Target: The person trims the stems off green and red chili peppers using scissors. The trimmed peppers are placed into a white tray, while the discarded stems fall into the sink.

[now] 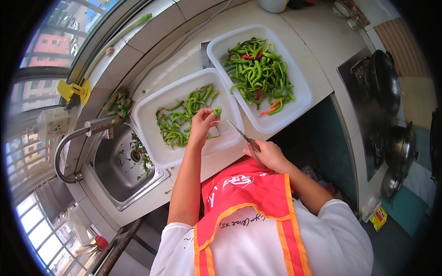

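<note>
My left hand (203, 125) pinches a curled green chili pepper (217, 111) above the left white plastic tub (226, 138). Below and around that hand, a pile of thin green peppers (179, 119) lies in the tub. In my right hand (270, 155) is a pair of scissors (243, 135), its pointed blades aimed up and left towards the tub's near right corner. The blades and the held pepper are apart. A second white tub (300, 95), to the right, holds a larger heap of green peppers (257, 74) with a few red and orange ones.
At the left is a steel sink (112, 165) with scraps around its drain (135, 156) and a curved faucet (64, 145). A gas stove (359, 103) with a black wok (383, 82) stands right. A grey cable (165, 57) runs along the counter's back.
</note>
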`<state>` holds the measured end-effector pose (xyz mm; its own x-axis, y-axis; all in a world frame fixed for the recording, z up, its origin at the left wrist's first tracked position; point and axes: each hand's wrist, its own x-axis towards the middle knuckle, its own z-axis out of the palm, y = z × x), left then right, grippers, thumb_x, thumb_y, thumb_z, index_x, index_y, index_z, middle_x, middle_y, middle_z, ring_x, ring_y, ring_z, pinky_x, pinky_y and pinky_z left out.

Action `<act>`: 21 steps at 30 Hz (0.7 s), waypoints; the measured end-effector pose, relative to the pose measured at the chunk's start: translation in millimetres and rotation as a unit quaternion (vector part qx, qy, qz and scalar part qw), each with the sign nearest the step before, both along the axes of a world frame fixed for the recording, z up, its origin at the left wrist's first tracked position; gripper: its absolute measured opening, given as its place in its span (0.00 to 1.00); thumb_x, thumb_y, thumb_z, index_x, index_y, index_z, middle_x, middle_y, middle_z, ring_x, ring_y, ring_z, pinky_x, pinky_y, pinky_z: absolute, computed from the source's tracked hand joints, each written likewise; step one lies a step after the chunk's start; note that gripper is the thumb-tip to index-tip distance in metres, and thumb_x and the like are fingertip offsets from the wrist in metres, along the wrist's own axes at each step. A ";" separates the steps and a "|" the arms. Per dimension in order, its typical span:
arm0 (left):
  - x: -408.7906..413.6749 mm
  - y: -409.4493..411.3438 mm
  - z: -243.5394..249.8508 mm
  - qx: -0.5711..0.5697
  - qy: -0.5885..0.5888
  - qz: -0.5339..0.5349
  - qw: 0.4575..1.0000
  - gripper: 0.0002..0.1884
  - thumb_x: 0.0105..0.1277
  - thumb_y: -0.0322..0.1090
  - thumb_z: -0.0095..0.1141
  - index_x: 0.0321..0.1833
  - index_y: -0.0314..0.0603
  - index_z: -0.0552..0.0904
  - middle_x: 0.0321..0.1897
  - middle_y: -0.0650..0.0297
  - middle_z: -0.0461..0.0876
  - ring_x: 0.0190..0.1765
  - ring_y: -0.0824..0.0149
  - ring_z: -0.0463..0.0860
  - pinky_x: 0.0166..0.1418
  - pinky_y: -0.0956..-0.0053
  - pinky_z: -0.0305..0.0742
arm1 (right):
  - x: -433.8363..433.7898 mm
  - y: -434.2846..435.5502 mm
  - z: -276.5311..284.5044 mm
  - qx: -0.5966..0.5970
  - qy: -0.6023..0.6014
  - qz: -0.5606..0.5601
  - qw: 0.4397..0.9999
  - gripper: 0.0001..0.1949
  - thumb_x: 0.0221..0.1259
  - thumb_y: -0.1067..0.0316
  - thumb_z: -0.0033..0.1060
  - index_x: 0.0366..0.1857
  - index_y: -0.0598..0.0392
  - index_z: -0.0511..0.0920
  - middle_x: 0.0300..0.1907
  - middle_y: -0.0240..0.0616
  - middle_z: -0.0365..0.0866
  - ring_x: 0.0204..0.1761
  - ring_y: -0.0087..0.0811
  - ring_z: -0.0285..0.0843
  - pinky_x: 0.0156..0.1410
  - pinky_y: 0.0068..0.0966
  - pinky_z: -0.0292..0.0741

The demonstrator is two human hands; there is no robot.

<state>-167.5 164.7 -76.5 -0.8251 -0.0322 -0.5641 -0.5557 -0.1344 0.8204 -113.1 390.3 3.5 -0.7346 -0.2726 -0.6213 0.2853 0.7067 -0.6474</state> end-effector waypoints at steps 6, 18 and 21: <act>15.0 13.9 39.0 0.207 0.016 0.139 0.968 0.12 0.63 0.22 0.48 0.50 0.35 0.70 0.39 0.61 0.75 0.40 0.68 0.79 0.46 0.75 0.78 | -4.3 -1.1 -2.8 -0.351 -0.388 -0.140 0.840 0.24 0.57 0.38 0.48 0.35 0.53 0.70 0.20 0.28 0.66 0.20 0.23 0.66 0.25 0.19 0.63; 28.1 25.9 52.0 0.107 0.103 0.150 0.978 0.09 0.62 0.23 0.50 0.45 0.35 0.71 0.40 0.63 0.75 0.41 0.70 0.78 0.47 0.76 0.76 | -8.0 -9.7 13.8 -0.502 -0.468 -0.114 0.718 0.26 0.61 0.36 0.36 0.34 0.53 0.69 0.20 0.26 0.62 0.21 0.19 0.59 0.26 0.15 0.62; 31.5 27.9 48.0 0.069 0.117 0.146 0.980 0.09 0.62 0.22 0.49 0.45 0.35 0.71 0.40 0.64 0.74 0.42 0.71 0.78 0.48 0.77 0.76 | -7.4 -13.2 13.9 -0.520 -0.471 -0.123 0.702 0.26 0.62 0.36 0.35 0.33 0.53 0.70 0.19 0.26 0.62 0.20 0.19 0.59 0.26 0.16 0.62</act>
